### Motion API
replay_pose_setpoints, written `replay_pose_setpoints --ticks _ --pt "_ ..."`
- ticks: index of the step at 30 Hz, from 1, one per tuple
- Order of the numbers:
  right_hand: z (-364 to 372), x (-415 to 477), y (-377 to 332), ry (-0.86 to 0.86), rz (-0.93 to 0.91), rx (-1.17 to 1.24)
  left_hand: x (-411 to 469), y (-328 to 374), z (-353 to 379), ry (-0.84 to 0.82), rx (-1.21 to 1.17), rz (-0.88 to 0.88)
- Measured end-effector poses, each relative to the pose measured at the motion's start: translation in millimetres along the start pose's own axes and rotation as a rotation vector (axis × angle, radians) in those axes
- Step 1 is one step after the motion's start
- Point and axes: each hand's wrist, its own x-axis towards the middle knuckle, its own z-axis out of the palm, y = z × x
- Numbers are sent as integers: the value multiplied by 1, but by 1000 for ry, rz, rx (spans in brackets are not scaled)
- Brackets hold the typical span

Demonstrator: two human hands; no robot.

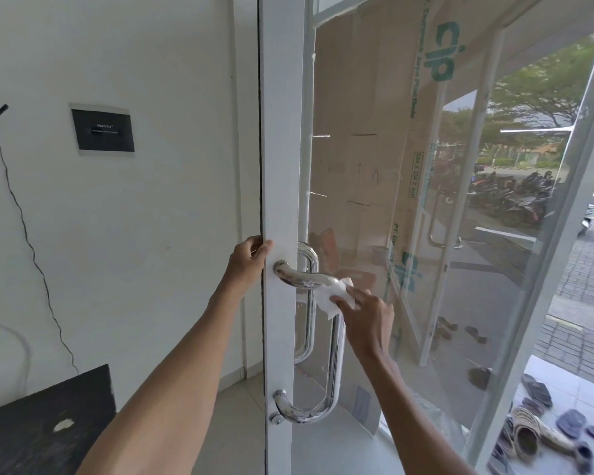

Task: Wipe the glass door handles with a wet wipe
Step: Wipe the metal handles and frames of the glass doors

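A chrome D-shaped pull handle [335, 354] is fixed to the white frame [282, 132] of a glass door. A second chrome handle [309, 320] shows behind the glass on the other side. My right hand [367, 317] pinches a white wet wipe [333, 296] and presses it against the upper bend of the near handle. My left hand [251, 262] grips the edge of the door frame just left of the handle's upper mount, fingers curled round the edge.
A white wall [134, 217] with a black panel [103, 130] and a hanging cable is on the left. A dark board [45, 426] sits at lower left. Cardboard [367, 132] stands behind the glass. Sandals [535, 426] lie outside at lower right.
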Motion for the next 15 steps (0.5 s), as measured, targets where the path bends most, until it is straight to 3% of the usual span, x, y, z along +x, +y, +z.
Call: replay_pose_setpoints --ticks 4,11,15 --pt "3 2 3 0 -47 -17 0 -1 1 -2 -2 -1" --pt "23 -57 48 -155 204 -8 -1 -2 2 7 0 4" --pt "19 -56 49 -217 228 -81 0 -4 2 2 -13 2"
